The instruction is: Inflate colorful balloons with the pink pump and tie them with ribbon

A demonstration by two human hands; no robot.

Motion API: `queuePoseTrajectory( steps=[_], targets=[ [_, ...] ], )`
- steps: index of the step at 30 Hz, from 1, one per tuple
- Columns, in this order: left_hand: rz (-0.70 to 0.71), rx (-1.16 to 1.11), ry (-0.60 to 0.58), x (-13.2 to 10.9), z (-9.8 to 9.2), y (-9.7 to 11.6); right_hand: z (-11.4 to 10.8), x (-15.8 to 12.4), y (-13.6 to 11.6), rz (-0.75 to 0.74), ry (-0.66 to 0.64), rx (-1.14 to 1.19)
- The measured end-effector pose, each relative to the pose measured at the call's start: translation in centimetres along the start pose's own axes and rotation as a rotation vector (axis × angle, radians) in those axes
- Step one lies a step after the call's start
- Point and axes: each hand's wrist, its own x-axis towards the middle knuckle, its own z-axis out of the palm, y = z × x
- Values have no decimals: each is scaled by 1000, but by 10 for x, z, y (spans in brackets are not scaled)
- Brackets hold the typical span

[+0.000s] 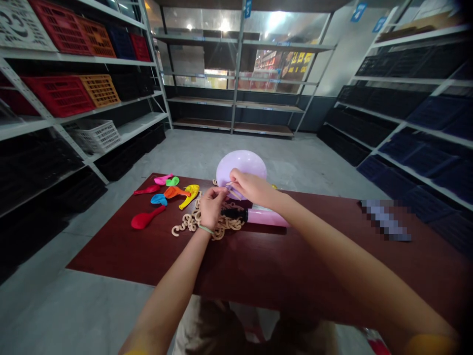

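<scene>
An inflated light purple balloon (242, 162) is just beyond my hands, over the far edge of the table. Both hands are closed at its neck. My left hand (212, 204) pinches the neck from the left, a thin band around its wrist. From the right, my right hand (249, 185) has its fingers bent at the same spot; a thin pale strip shows between the hands, and the exact grip is partly hidden. Below them lies a pink hand pump (266, 217) with a black end. Beige curly pieces (190, 222) are heaped around my left wrist.
Several uninflated balloons lie left on the dark brown table (121, 251), among them a red balloon (144, 218) and a yellow balloon (190, 195). A blurred-out flat item (388, 221) rests at the right. Shelves with crates (59, 93) stand around the room.
</scene>
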Motion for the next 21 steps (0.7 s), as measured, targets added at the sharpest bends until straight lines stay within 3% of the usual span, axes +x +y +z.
queuePoseTrajectory(
  steps=[5, 10, 15, 21],
  targets=[
    [-129, -251, 31, 5, 0, 3, 9, -11, 2, -92, 48, -32],
    [-149, -359, 32, 4, 1, 4, 29, -14, 1, -89, 157, -228],
    [-122, -343, 32, 3, 3, 3, 43, -11, 2, -125, 224, -452],
    [-38, -211, 55, 7, -2, 0, 45, -13, 12, -211, 204, -573]
  ],
)
